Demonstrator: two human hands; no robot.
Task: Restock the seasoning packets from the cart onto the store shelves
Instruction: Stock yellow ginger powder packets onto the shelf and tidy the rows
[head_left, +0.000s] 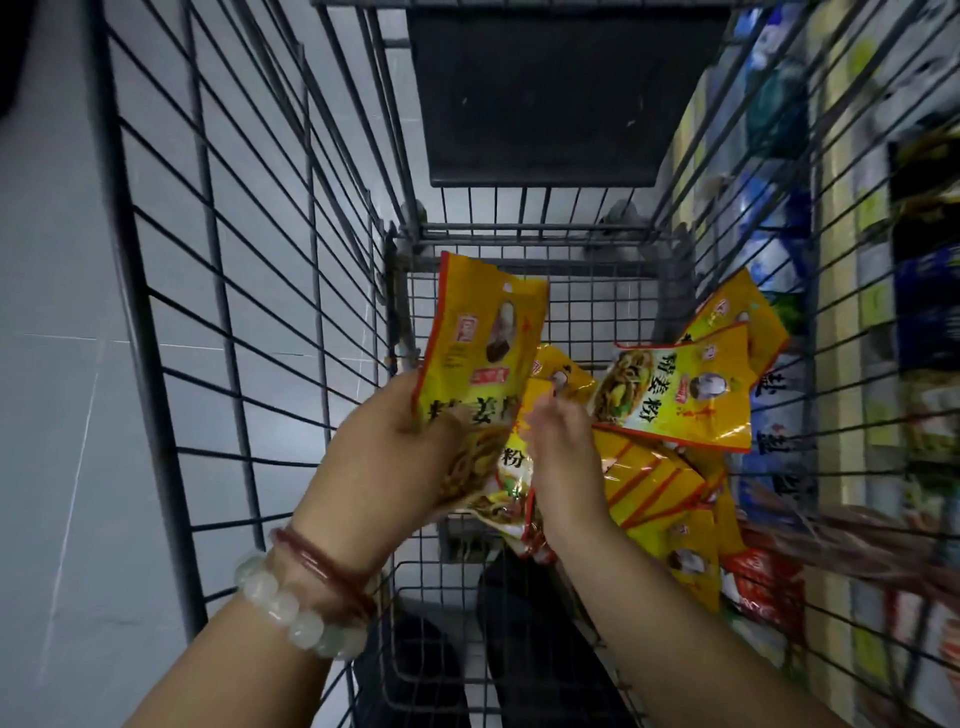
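- Gripping a yellow packet (480, 353) by its lower part, the left hand (387, 447) holds it upright above the cart (156, 291) floor, thumb curled across the packet's front and fingers behind it.
- More packets (506, 493) are bunched under that same hand, their printed ends sticking out below the palm.
- The right hand (558, 452) sits just beside the left, touching the bunch; it is blurred, its fingers look bent toward the bunch, but whether they pinch a packet I cannot tell.
- A loose pile (670, 483) of the same yellow packets lies along the cart's right side, from the far right corner toward the near edge.
- One packet (680, 395) rests face up on top of the pile, tilted, with black characters and a small portrait on it.
- Another (737, 317) leans against the right wall of the cart near the far corner.
- A red packet (763, 582) lies at the near end of the pile, against the right wall.
- The left wrist wears a pale bead bracelet (291, 613) and a thin red bangle (317, 564).
- A dark flap (556, 98) stands at the cart's far end.
- Shelves (857, 234) of blurred goods run along the outside of the cart's right wall; grey floor tiles (47, 364) show past its left wall.
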